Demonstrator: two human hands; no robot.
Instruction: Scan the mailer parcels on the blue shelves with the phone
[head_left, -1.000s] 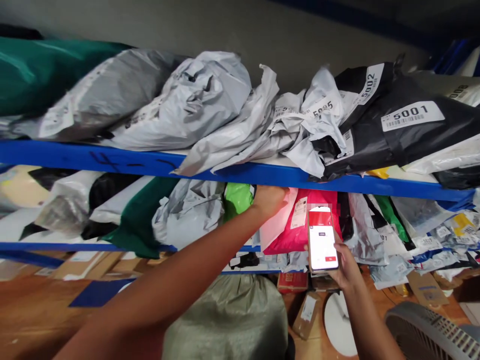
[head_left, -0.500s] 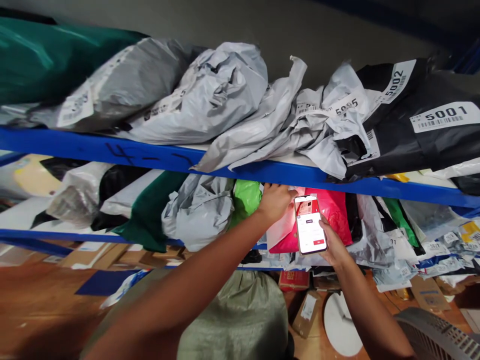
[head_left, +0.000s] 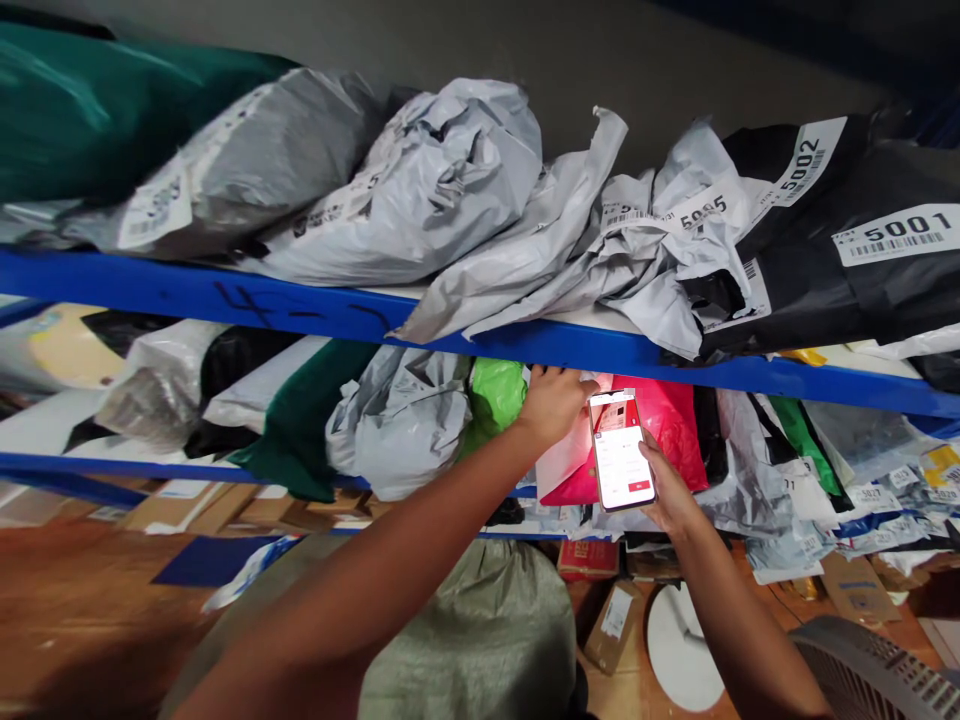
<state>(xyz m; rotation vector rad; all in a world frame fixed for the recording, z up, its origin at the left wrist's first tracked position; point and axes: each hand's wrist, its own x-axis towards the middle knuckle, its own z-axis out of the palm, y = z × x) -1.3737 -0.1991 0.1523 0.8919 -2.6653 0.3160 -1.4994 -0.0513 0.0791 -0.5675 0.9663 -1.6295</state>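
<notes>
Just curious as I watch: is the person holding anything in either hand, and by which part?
The right hand holds a phone by its lower right edge, screen up. The left hand grips the top edge of a pink parcel on the shelf.

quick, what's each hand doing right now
left hand: closed on the top edge of the pink parcel on the middle shelf.
right hand: closed, holding the phone up to that parcel.

The left hand (head_left: 553,402) grips a pink parcel (head_left: 667,425) while the right hand (head_left: 670,495) holds a phone (head_left: 619,450).
</notes>
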